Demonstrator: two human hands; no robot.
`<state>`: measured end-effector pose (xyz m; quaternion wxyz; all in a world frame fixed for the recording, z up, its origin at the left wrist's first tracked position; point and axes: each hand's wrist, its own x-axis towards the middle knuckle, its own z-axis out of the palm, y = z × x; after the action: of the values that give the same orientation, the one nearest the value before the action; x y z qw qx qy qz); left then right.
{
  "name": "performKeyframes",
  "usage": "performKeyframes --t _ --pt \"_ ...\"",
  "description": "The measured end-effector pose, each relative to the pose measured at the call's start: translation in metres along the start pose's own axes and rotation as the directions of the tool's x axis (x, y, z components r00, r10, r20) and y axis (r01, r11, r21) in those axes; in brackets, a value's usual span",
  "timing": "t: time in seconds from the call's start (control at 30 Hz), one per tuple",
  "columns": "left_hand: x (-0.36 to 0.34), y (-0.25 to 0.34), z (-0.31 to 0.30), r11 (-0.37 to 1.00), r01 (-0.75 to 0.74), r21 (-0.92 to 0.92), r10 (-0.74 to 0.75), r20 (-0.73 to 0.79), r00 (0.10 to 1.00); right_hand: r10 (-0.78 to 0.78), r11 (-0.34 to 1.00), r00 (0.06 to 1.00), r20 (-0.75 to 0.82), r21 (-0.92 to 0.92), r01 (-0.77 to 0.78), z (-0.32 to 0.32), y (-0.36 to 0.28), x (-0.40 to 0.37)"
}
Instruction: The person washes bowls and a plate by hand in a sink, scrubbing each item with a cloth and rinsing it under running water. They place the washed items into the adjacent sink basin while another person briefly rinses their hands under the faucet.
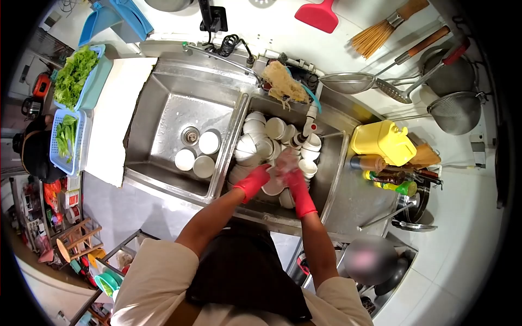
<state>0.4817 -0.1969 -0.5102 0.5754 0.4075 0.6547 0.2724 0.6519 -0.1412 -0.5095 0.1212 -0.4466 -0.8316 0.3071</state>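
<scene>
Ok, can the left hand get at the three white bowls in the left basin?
Likely yes: only the steel divider seems to stand between the left hand and those white bowls, which sit uncovered.

I'm seeing pinkish-red gloves covering the left hand and right hand near the frame's centre, their cuffs reaching past the wrists. A cream left sleeve is showing at lower left, a matching right sleeve at lower right. A plain, dark apron is filling the bottom centre.
</scene>
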Motion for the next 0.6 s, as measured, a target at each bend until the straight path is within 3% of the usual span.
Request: performKeyframes --t 0.03,0.07,0.1,0.13,0.17,0.2,0.23,0.27,0.3,0.33,0.37,0.4,0.5,0.53,0.6 --pt "0.003 0.008 0.004 0.998 -0.004 0.069 0.005 -0.013 1.000 0.038 0.929 0.992 0.119 0.362 -0.079 0.011 -0.006 -0.006" --pt "-0.005 0.021 0.002 0.996 -0.070 0.061 0.073 -0.044 0.996 0.037 0.930 0.992 0.118 0.360 -0.078 0.000 -0.018 -0.004" --pt "0.004 0.011 0.010 0.996 -0.068 0.060 0.071 -0.044 0.997 0.059 0.969 0.995 0.076 0.237 -0.075 -0.026 -0.043 -0.003" --pt "0.020 -0.010 0.023 0.959 -0.182 -0.217 0.167 -0.085 0.982 0.075 0.991 0.997 0.032 0.109 -0.078 -0.050 -0.067 -0.001" --pt "0.028 -0.023 0.031 0.835 -0.287 -0.469 0.245 -0.149 0.958 0.078 0.991 0.996 0.033 0.110 -0.082 -0.066 -0.084 0.001" --pt "0.023 -0.017 0.030 0.836 -0.284 -0.470 0.245 -0.143 0.959 0.126 0.985 0.989 0.079 -0.125 -0.116 -0.080 -0.098 0.004" --pt "0.022 -0.011 0.029 0.849 -0.180 -0.497 0.145 -0.108 0.984 0.182 0.925 0.977 0.110 -0.355 -0.132 -0.091 -0.108 0.008" --pt "0.020 -0.003 0.027 0.852 -0.074 -0.519 0.044 -0.070 0.997 0.224 0.944 0.964 0.146 -0.278 -0.177 -0.094 -0.114 0.011" --pt "0.022 0.000 0.025 0.852 -0.072 -0.518 0.047 -0.062 0.997 0.231 0.942 0.963 0.141 -0.280 -0.185 -0.076 -0.096 0.010" --pt "0.037 -0.016 0.030 0.945 -0.111 -0.308 0.104 -0.039 0.994 0.067 0.997 0.993 0.098 -0.050 -0.062 -0.045 -0.065 0.009" --pt "0.040 -0.012 0.028 0.984 -0.157 -0.084 0.157 -0.006 0.988 -0.089 0.981 0.996 0.017 0.172 0.085 -0.046 -0.073 0.014" --pt "0.038 -0.011 0.029 0.984 -0.158 -0.082 0.159 -0.002 0.987 0.413 0.744 0.819 0.398 0.371 -0.555 -0.052 -0.077 0.016" --pt "0.004 0.030 0.011 0.975 -0.156 -0.157 0.152 -0.033 0.988 0.343 0.619 0.810 0.475 0.535 -0.575 -0.063 -0.084 0.018" --pt "0.003 0.031 0.009 0.993 -0.108 -0.044 0.103 -0.105 0.989 0.349 0.611 0.810 0.471 0.541 -0.578 -0.053 -0.074 0.015" --pt "0.008 0.025 0.010 0.997 -0.050 0.058 0.060 -0.183 0.981 0.292 0.721 0.875 0.387 0.512 -0.467 -0.016 -0.034 0.003"
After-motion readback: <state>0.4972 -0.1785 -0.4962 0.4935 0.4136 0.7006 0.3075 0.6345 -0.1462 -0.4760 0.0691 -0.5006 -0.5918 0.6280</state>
